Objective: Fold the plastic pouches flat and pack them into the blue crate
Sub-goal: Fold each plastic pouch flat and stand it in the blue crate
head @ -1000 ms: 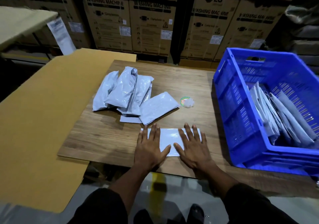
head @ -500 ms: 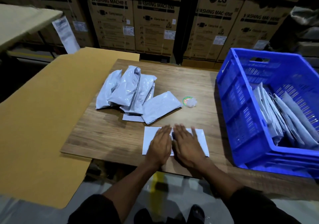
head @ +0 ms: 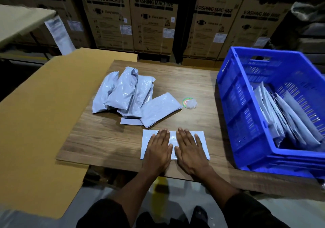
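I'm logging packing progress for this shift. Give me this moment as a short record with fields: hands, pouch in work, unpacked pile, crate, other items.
left hand: left hand flat, fingers straight, pressing on the pouch
right hand: right hand flat beside it, pressing the same pouch
pouch in work: flat pouch at the near edge of the wooden table
unpacked pile: heap of puffy pouches behind the hands
crate: blue crate to the right, with packed pouches leaning inside
other items: small round wrapped item; cardboard sheet to the left
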Demonstrator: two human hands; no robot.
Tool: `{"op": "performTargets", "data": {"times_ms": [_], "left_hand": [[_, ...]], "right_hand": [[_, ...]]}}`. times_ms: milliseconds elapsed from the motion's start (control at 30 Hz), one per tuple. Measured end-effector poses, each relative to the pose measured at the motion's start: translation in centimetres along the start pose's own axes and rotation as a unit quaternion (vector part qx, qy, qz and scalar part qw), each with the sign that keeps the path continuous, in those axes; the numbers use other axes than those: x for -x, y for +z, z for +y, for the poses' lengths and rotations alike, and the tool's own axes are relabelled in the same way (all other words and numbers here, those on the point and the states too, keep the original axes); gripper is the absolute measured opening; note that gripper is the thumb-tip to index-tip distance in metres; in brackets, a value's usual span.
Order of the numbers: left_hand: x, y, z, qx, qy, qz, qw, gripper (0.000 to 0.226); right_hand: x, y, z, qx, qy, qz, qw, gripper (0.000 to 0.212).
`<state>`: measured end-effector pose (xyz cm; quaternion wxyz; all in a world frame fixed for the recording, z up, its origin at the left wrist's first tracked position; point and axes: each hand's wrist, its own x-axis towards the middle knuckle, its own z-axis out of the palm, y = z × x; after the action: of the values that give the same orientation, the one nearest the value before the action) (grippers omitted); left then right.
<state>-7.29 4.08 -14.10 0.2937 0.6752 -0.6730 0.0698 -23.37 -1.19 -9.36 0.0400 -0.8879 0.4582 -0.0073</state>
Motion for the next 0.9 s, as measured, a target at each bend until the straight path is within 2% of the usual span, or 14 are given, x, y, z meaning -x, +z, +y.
{"op": "performTargets", "data": {"times_ms": [200,367,433,500,600,667,800,900], "left_hand": [[0.1,-1.2,0.5,-0.039,-0.015,-0.031,0.999,0.054],[0.5,-1.8,-0.1,-0.038,-0.066,-0.064,0.995,0.068],[0.6,-2.0,-0.2,-0.044,-0.061,-0.064,0.995,0.065],[0.5,-2.1,-0.3,-0.048,-0.056,-0.05,0.996,0.057],[0.5,-1.9,-0.4,-0.035,-0.062,-0.038,0.997,0.053],[0.6,-1.4,-0.6,-0.036,-0.06,-0.037,0.997,0.051],[1.4,-1.6,-1.9,-0.074,-0.03,-0.048,0.996,0.052],[1.6,-2.6,-1.6,-0.086,-0.059,-0.082,0.991,0.054]], "right_hand": [[0.9,0.0,2.5,0.0,0.032,-0.023,0.999,0.075],[1.7,-1.0,4.6,0.007,0.05,-0.059,0.997,0.086],[1.6,-1.3,4.3,0.002,0.066,-0.076,0.995,0.087],[1.5,-1.7,3.3,0.008,0.086,-0.056,0.995,0.083],[0.9,-1.6,0.6,0.039,-0.01,0.013,0.999,0.067],[0.2,-1.1,-1.9,0.019,-0.073,0.008,0.997,0.062],[-0.6,-0.4,-3.8,-0.008,-0.08,-0.027,0.996,0.06],[0.0,-0.1,-1.5,0.006,-0.055,-0.035,0.998,0.063]]}}
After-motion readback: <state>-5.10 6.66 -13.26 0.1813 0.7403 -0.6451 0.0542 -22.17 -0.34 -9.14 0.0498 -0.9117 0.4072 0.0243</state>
